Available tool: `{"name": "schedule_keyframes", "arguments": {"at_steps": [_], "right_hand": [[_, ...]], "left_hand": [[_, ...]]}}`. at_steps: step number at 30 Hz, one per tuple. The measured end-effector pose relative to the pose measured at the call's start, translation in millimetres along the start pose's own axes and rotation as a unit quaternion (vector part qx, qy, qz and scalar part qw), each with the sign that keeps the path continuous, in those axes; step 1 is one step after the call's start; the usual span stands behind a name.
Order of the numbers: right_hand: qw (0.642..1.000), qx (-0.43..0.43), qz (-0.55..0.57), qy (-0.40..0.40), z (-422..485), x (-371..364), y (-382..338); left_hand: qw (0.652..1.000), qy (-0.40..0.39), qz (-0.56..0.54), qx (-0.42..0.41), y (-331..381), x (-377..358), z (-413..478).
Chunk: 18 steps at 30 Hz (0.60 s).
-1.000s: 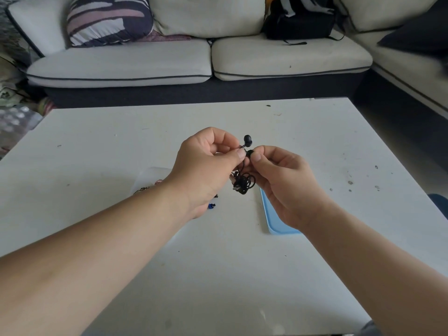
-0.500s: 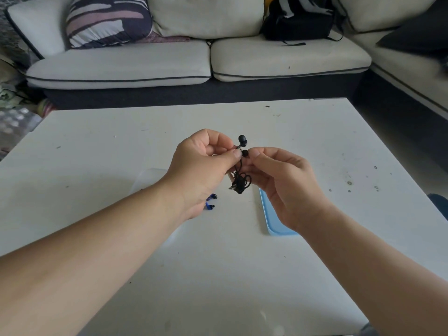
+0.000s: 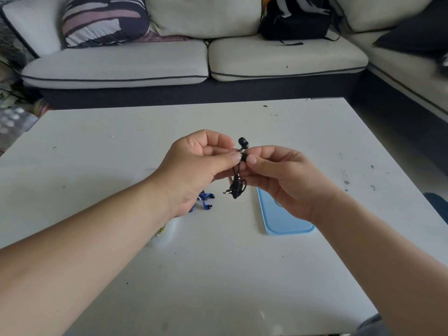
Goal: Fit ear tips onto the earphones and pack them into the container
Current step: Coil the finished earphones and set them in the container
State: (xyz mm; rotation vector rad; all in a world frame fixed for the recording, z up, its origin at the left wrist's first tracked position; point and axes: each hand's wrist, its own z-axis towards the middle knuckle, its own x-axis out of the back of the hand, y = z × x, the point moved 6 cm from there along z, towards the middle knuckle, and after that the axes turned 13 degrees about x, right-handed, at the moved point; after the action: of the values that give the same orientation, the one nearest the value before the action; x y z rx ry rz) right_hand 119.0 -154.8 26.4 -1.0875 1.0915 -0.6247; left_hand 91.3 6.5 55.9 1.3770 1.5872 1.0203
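A low white square table with a scuffed, speckled top [image 3: 242,275] fills the foreground. Behind it stands a cream fabric corner sofa with dark piping and a dark grey base [image 3: 278,61]; its second section runs down the right side. A plump cushion striped in navy, grey and dusty pink [image 3: 104,20] leans in the sofa's left corner. A black fabric backpack with loose straps [image 3: 295,20] sits on the right seat against the backrest. A dark navy cushion [image 3: 417,37] lies on the side section. Dark grey floor [image 3: 388,132] shows between table and sofa. Blurred patterned clutter [image 3: 14,112] lies at the far left. The light is soft and even.
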Motion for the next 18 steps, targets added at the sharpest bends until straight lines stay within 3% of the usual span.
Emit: {"name": "schedule_keyframes", "arguments": {"at_steps": [7,18], "right_hand": [[0.998,0.014,-0.056,-0.032,-0.5,0.9,-8.3],[0.999,-0.008,-0.015,-0.032,-2.5,1.7,-3.9]], "left_hand": [[0.999,-0.033,0.002,0.029,-0.9,0.5,-0.6],[0.997,-0.057,-0.024,0.052,-4.3,-1.7,-0.9]]}}
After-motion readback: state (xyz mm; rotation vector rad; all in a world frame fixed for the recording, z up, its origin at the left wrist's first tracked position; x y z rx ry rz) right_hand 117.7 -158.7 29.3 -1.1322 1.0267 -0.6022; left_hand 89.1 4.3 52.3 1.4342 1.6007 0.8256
